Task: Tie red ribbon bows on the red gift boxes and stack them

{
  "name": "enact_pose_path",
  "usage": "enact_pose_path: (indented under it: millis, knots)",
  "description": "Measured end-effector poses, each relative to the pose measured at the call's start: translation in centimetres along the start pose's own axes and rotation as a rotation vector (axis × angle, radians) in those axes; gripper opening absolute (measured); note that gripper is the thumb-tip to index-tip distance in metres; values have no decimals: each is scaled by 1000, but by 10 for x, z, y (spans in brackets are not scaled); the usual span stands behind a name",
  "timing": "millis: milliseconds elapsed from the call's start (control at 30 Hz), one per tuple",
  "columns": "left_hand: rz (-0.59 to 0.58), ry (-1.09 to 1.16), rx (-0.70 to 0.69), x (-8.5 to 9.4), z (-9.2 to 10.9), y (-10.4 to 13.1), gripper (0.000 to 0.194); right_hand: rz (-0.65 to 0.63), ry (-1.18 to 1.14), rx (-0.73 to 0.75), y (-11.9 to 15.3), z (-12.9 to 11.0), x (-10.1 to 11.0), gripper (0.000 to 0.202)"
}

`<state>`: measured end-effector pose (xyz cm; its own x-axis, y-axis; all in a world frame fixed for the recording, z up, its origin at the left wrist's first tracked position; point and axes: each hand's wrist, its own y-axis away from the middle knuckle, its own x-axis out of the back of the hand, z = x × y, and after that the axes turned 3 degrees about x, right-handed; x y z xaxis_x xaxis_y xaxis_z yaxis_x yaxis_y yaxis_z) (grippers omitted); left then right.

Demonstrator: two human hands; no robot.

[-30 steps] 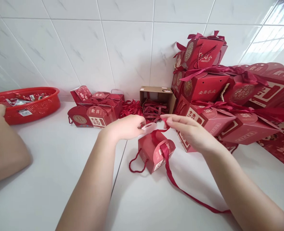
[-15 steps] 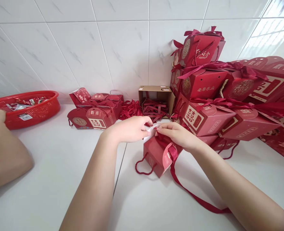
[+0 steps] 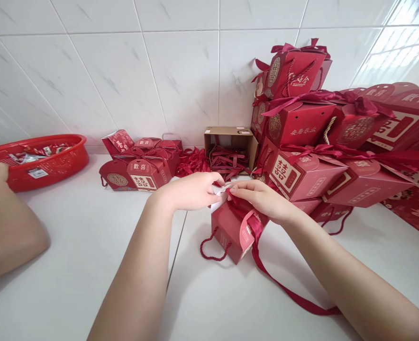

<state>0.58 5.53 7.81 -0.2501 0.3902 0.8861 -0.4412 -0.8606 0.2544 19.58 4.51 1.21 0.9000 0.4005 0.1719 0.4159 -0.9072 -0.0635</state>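
Note:
A red gift box (image 3: 227, 232) stands at an angle on the white surface in front of me, its red rope handle (image 3: 213, 258) looping out at the near left side. My left hand (image 3: 190, 192) is closed at the box's far edge, thumb and fingers pinching a white flap (image 3: 215, 204). Just to its right, my right hand (image 3: 257, 196) pinches a red ribbon between thumb and fingertips, over the top of the box. A long tail of red ribbon (image 3: 289, 290) runs from the box down under my right forearm. My fingers partly hide the box's far side.
Red gift boxes with bows (image 3: 309, 177) are stacked high on the right. Behind the hands are a cardboard box (image 3: 252, 149) of ribbons and a ribbon pile (image 3: 192, 162). More gift boxes (image 3: 141, 173), a red basket (image 3: 63, 166) and another person's arm (image 3: 10, 227) are leftward.
Both hands have stayed nearly in place, with only slight finger movement. The white flap and the ribbon end between them have shifted a little to the left.

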Motion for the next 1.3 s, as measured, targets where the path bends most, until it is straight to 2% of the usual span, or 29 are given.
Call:
enact_pose_path:
  millis: [300, 500, 867, 1000, 1167, 1300]
  knots:
    - [7, -21, 6, 1, 3, 1, 37, 5, 16, 5, -1, 3, -1, 26]
    - [-8, -7, 9, 1, 3, 0, 37, -14, 70, 70, -1, 2, -1, 23]
    - [2, -4, 10, 1, 4, 1, 40, 57, 140, -51, -1, 3, -2, 25]
    - [-21, 26, -9, 1, 6, 3, 39, 25, 163, 16, -2, 3, -2, 24]
    - [-129, 74, -68, 5, 2, 8, 49, -75, 211, 135, 1, -2, -3, 23]
    - [-322, 164, -113, 11, 0, 14, 31, -207, 262, 191, 4, -9, 0, 20]
